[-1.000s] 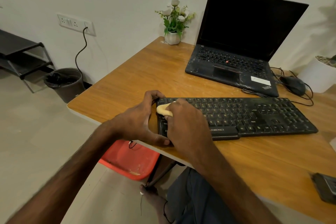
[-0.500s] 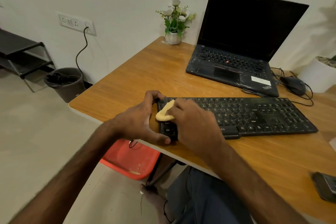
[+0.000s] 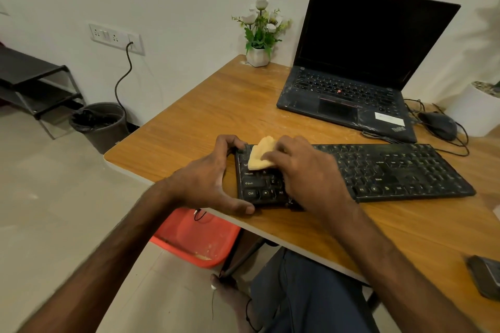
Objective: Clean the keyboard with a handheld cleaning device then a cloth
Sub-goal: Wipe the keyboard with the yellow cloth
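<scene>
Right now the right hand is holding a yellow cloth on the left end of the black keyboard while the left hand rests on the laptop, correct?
Not quite. The head view shows the left hand gripping the left end of the black keyboard, not resting on the laptop. The rest holds: the right hand holds the yellow cloth on that end.

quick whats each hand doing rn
left hand: grips the left end of the keyboard.
right hand: holds the yellow cloth against the keys.
</scene>
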